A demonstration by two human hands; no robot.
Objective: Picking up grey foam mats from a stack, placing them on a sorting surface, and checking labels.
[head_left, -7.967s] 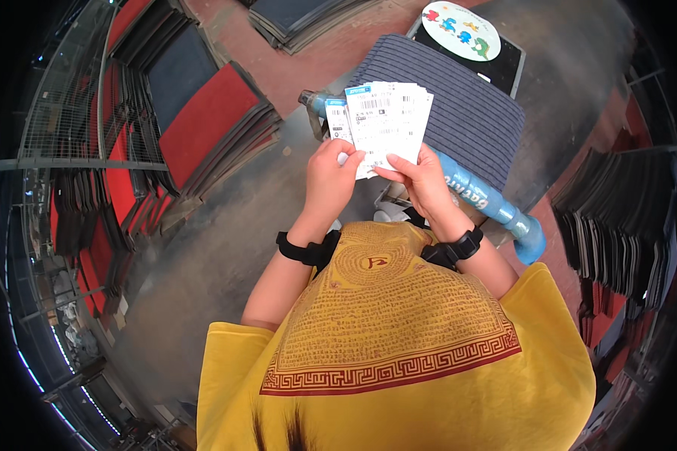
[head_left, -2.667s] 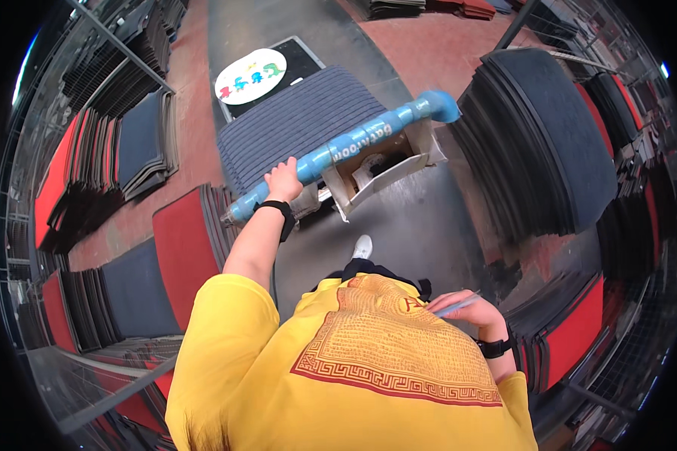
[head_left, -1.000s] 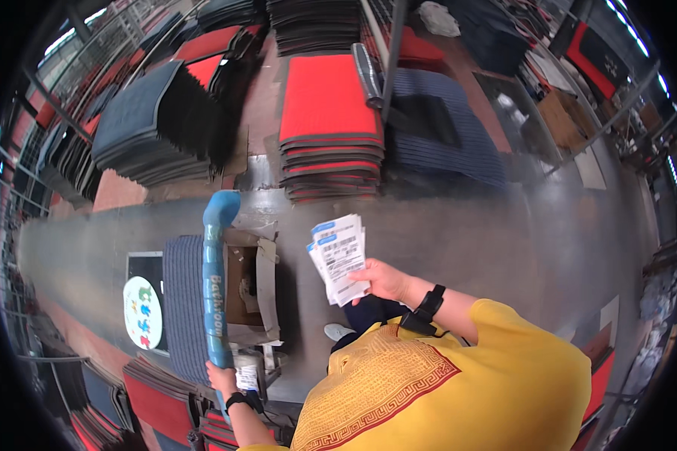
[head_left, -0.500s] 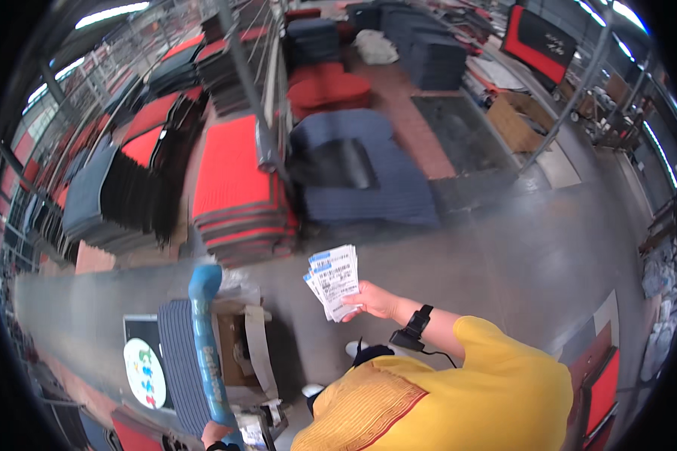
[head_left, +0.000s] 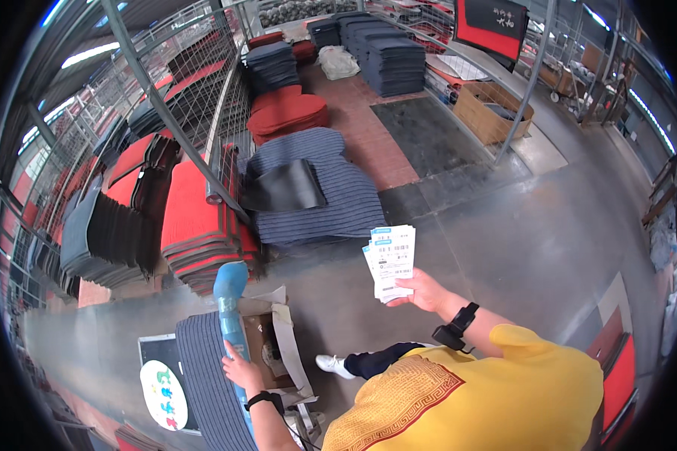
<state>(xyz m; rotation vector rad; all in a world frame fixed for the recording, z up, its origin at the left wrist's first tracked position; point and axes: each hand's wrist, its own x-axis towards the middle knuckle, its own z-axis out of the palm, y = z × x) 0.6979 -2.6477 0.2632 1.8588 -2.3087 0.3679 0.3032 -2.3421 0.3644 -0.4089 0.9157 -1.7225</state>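
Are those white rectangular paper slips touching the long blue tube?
Apart. The head view shows the white paper slips, in the right hand, well to the right of the long blue tube, with grey floor showing between them.

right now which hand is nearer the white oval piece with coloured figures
Left. The left hand is on the blue tube, across the striped mats from the white oval piece; the right hand, holding white labels, is farther right.

The person's shirt (head_left: pixel 519 391) is showing yellow, with a dark red patterned border (head_left: pixel 438 388). The paper slips (head_left: pixel 394 263) are showing white, with blue patches and black print. The tube (head_left: pixel 231 323) is appearing blue; the mat (head_left: pixel 204 379) is carrying dark stripes on blue. The oval board (head_left: pixel 156 395) is displaying multicoloured figures on white.
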